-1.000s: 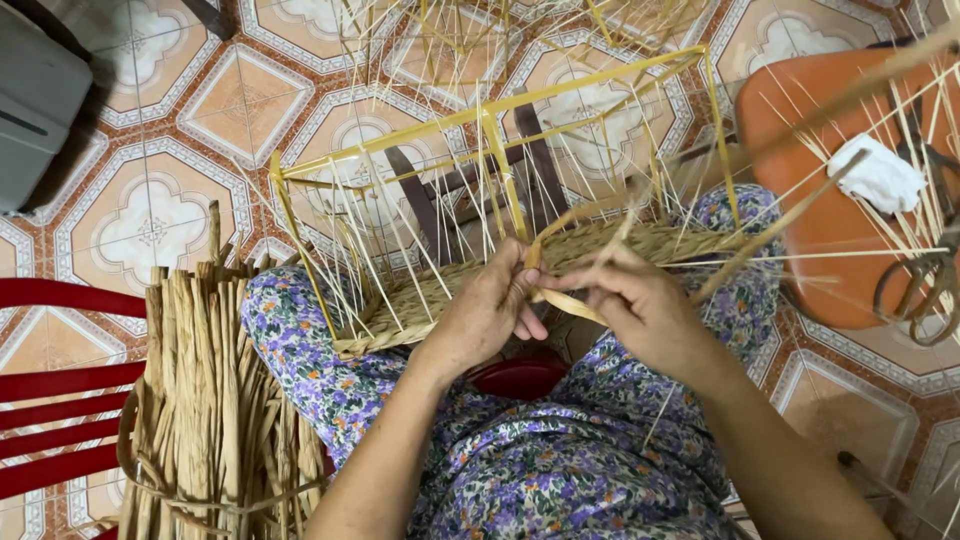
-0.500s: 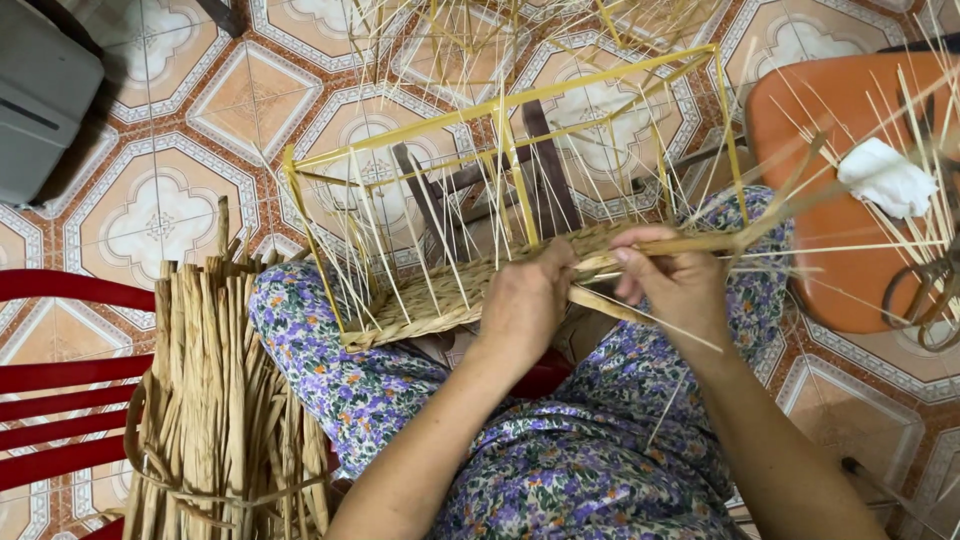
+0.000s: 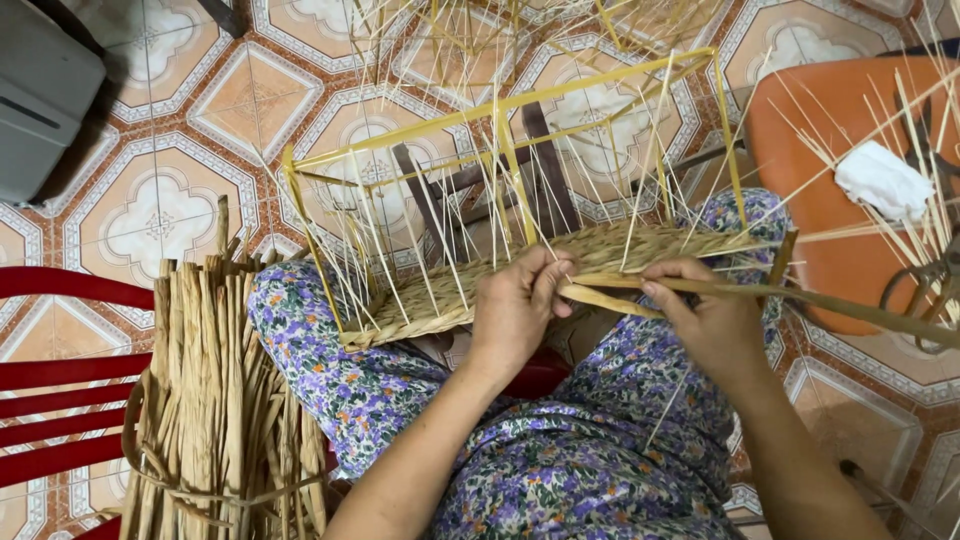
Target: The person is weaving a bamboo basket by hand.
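Seated person, head view straight down onto lap; floral-print garment (image 3: 560,470) covered both knees. Across the knees lay a yellow wire frame (image 3: 500,105), box-shaped, its woven base (image 3: 610,255) of dry straw-coloured fibre running from about 8 o'clock to 2 o'clock of picture centre. Thin pale stakes (image 3: 440,215) stood up out of the weave along the frame and fanned toward 12 o'clock. Left hand (image 3: 515,305) sat at centre, fingers curled and pressed onto the near edge of the weave, pinching the end of a flat fibre strand (image 3: 800,298). Right hand (image 3: 705,315), just to 3 o'clock of the left, was closed around the same strand, thumb on top; the strand ran out taut past the hand toward 3 o'clock and off the picture edge. Hands close together, not touching as far as could be told. At 8 o'clock, beside the left knee, a tied bundle of dried fibre strips (image 3: 215,400) stood upright against a red slatted chair (image 3: 60,400). At 2 o'clock, an orange plastic stool (image 3: 820,190) carried a crumpled white cloth (image 3: 882,180). A grey box (image 3: 40,95) sat at 10 o'clock on the patterned tile floor (image 3: 150,210).
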